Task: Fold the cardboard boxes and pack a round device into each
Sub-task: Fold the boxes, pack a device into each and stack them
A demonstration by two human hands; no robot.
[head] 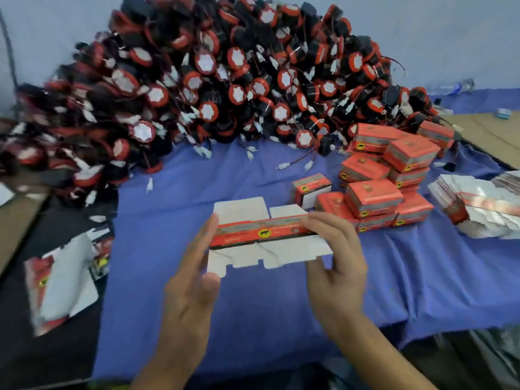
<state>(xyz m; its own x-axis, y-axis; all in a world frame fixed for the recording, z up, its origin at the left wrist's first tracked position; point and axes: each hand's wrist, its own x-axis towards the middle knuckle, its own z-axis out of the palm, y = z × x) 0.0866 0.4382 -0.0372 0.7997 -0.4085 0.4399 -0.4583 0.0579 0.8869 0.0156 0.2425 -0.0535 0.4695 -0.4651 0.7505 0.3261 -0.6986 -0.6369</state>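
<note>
Red-banded flat cardboard box [261, 233] in the grip of left hand [191, 277] and right hand [337, 266].

Spread under everything, a blue cloth [253, 319], creased toward its near right corner; behind, a pale wall [56, 23] with a dark cable [8, 52] running down the far left; to the right, a brown board [489, 130] beside the cloth, with a small teal object [503, 113] (too blurred to name) at its far edge; further back, a clear plastic item [455, 87] at the foot of the wall; at left, another brown panel [14, 223] beside a black surface [42, 356]; at bottom right, glossy dark plastic sheeting [478, 358].
</note>
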